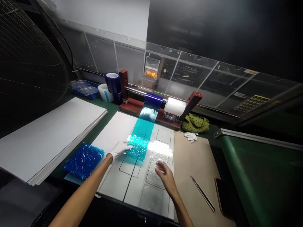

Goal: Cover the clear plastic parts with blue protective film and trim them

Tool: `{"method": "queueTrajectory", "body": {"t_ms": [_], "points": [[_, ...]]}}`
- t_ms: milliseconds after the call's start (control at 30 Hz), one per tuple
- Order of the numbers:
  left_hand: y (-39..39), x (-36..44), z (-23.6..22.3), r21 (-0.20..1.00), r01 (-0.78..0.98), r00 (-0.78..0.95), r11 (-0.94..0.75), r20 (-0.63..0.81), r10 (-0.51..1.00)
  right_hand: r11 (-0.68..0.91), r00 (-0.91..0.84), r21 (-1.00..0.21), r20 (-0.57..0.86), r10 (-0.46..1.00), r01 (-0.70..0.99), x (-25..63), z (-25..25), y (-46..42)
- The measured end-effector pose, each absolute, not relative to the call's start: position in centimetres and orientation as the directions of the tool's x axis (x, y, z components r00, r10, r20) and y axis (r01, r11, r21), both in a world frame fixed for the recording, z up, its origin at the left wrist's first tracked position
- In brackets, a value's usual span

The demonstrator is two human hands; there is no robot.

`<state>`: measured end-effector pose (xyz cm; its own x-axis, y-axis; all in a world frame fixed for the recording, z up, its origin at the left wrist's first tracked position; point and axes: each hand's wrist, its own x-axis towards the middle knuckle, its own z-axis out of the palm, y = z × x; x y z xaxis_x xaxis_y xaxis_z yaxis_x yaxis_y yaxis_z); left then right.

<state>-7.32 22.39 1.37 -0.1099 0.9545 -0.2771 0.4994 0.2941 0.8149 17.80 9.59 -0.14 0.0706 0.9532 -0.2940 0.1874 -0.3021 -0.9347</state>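
A strip of translucent blue film [142, 129] runs from a dark blue film roll [153, 99] down over a marked white board [111, 186]. Its near end is crinkled and shiny. On that end's left edge rests my left hand [120, 149], in a white glove with the fingers stretched out. Bare and open, my right hand [164, 173] has curved fingers spread over clear film [155, 197] on the board's right side. I cannot tell if its fingertips touch the film. A white roll [174, 106] shares the rod with the blue one.
A crinkled blue film stack [84, 160] and white sheets [52, 135] lie left. To the right, a craft knife [202, 193] and phone [223, 197] lie by brown board [189, 157]. Spare rolls [112, 82] stand behind, near the red-brown roll stand [132, 108] and green pouch [195, 123].
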Motion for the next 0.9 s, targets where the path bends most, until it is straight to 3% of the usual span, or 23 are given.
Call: {"method": "queueTrajectory", "body": {"t_ms": [133, 400, 667, 900], "points": [[19.5, -9.2, 1.8, 0.885, 0.347, 0.1, 0.309, -0.362, 0.927, -0.487, -0.129, -0.873, -0.482, 0.867, -0.012, 13.2, -0.2, 12.6], [12.2, -12.7, -0.4, 0.893, 0.207, 0.084, 0.399, -0.423, 0.902, -0.559, -0.136, -0.829, -0.55, 0.824, -0.027, 7.8, -2.0, 5.3], [1.1, -15.5, -4.2, 0.834, 0.107, -0.059, 0.541, -0.537, 0.841, -0.685, -0.114, -0.727, -0.677, 0.727, -0.051, 4.5, -5.6, -3.5], [-0.1, -14.0, -5.9, 0.807, 0.01, -0.273, 0.591, -0.566, 0.778, -0.71, 0.005, -0.677, -0.724, 0.689, -0.197, 3.0, -6.9, -3.7]]}}
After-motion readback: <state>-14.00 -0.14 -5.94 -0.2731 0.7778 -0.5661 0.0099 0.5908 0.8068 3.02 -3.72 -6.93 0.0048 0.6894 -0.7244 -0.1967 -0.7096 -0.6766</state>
